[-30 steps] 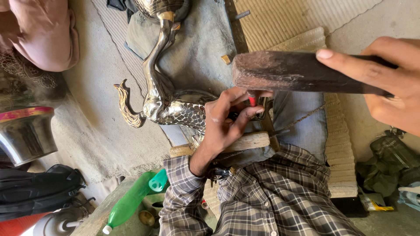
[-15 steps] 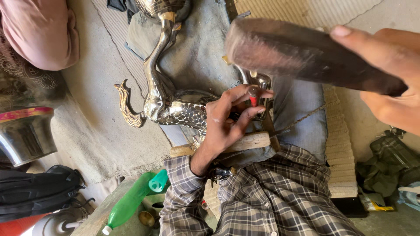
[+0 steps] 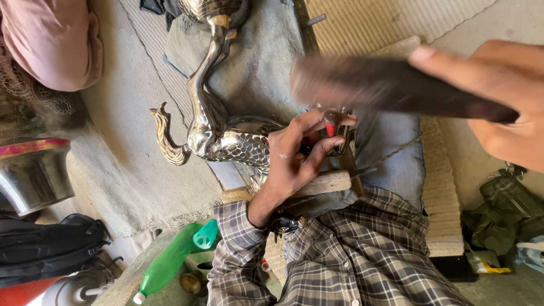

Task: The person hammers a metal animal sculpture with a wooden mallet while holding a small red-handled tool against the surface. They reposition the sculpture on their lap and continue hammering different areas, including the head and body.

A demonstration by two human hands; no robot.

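A shiny metal swan-like figure (image 3: 221, 136) with a long curved neck and scaled body lies on grey cloth (image 3: 266, 62). My left hand (image 3: 292, 158), in a plaid sleeve, pinches a small red-tipped punch (image 3: 330, 126) upright against the figure's body. My right hand (image 3: 498, 102), close to the camera at the right, grips a dark wooden bar (image 3: 368, 85). The bar is motion-blurred and hangs just above the punch's top. A pale wooden block (image 3: 328, 182) lies under my left wrist.
A green plastic bottle (image 3: 170, 260) lies at the lower left, beside a black bag (image 3: 45, 249) and a steel bowl (image 3: 28, 181). Another person in pink (image 3: 51, 39) sits at the upper left. A woven mat (image 3: 368, 22) lies behind, and an olive bag (image 3: 504, 209) at the right.
The dark bar in my right hand rose and tilted, then swung down toward the punch, and is now blurred. My left hand stays on the punch.
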